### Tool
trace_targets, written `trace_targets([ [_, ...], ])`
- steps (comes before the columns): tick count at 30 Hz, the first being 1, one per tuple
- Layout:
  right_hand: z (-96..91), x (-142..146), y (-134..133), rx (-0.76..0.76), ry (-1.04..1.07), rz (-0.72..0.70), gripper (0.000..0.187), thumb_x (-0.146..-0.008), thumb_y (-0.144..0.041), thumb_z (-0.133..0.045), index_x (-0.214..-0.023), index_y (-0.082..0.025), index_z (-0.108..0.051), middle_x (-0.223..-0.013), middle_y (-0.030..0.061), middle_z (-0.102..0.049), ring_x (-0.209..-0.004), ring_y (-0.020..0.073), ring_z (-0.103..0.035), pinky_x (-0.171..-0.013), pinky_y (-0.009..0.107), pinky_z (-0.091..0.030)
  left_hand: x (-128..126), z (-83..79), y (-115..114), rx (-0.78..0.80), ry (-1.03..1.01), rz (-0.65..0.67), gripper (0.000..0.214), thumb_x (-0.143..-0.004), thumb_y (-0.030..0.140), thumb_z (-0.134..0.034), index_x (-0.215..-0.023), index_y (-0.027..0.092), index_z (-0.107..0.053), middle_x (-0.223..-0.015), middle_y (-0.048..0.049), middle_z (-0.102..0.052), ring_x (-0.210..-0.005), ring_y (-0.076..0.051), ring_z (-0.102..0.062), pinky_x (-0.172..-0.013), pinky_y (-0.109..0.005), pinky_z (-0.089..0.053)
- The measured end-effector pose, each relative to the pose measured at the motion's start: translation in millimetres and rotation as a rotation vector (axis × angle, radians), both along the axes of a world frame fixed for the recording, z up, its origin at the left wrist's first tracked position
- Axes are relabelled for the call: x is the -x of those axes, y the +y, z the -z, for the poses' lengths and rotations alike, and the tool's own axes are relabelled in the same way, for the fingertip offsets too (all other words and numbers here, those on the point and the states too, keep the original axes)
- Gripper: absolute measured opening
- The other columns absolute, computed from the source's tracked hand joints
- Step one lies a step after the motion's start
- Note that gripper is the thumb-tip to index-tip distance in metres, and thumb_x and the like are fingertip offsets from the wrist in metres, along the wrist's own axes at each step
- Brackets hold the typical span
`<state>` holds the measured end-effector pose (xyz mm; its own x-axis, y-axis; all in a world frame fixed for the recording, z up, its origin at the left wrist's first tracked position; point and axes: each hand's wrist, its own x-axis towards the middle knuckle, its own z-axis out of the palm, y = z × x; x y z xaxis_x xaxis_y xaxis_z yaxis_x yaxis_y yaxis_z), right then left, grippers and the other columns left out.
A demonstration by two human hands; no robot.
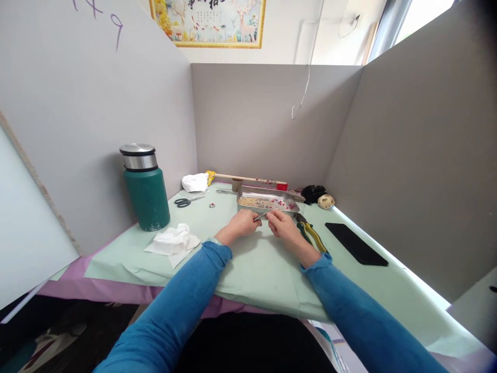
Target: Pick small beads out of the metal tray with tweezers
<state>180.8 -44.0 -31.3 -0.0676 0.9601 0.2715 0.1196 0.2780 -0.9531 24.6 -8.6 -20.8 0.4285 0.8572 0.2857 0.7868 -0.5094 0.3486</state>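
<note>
At the centre of the frame, both hands meet over a thin metal piece [262, 216]. It is a silvery sliver, too small for me to say whether it is a needle, a wire or tweezers. My left hand [240, 224] has its fingers pinched together on one end. My right hand [283, 226] is closed on the other end, knuckles up. The piece sits just above the counter [252, 269], right at the near edge of the metal tray [264, 189].

The tray holds a layer of small pale bits, with red ones toward its right end. Green-and-yellow pliers [310, 234] lie just right of the right hand, and a black phone [355, 243] lies further right. Behind the tray is a long stick [248, 179], with a small cup [236, 184] beside it. Left of centre are scissors [186, 201], a crumpled tissue [173, 241] and a green flask [145, 189].

As I judge it, the grip is the weak spot. It is fingertips only on something very slim, so a small twist could let it slip. It would then be hard to find among the tray's loose bits. The right wrist is also close to the pliers, and a nudge there could jolt the tray and scatter its contents.
</note>
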Motion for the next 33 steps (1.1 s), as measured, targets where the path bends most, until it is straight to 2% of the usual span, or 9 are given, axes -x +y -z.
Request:
trace_targets([
  [4,-2.2,1.1,-2.0,-0.002,-0.009,0.012,0.026,-0.078,-0.044,-0.052,-0.073,-0.018,-0.052,-0.048,-0.0065,-0.039,-0.040,0.0064,-0.029,-0.038,0.021,-0.020,-0.1,1.8,1.9,0.011,-0.007,0.017,0.026,-0.080,0.033,-0.050,-0.078,0.016,-0.071,-0.070,-0.0059,-0.067,-0.065,-0.016,-0.055,-0.061,-0.025,-0.039],
  [19,-1.0,0.2,-0.7,0.027,0.046,-0.046,0.029,-0.077,-0.046,-0.054,-0.072,-0.016,-0.054,-0.049,-0.0065,-0.038,-0.039,0.0051,-0.026,-0.037,0.020,-0.017,0.2,2.4,1.6,0.000,-0.022,0.052,0.027,-0.080,0.034,-0.050,-0.073,0.015,-0.068,-0.064,-0.0045,-0.063,-0.059,-0.014,-0.051,-0.057,-0.025,-0.037],
  [33,0.2,-0.3,-0.1,-0.024,-0.065,-0.013,0.026,-0.078,-0.043,-0.053,-0.072,-0.017,-0.052,-0.048,-0.0069,-0.038,-0.040,0.0057,-0.027,-0.039,0.022,-0.021,-0.6,-1.1,-2.7,0.044,-0.039,0.072,0.023,-0.078,0.029,-0.052,-0.076,0.015,-0.070,-0.067,-0.0042,-0.066,-0.062,-0.014,-0.053,-0.061,-0.024,-0.038],
])
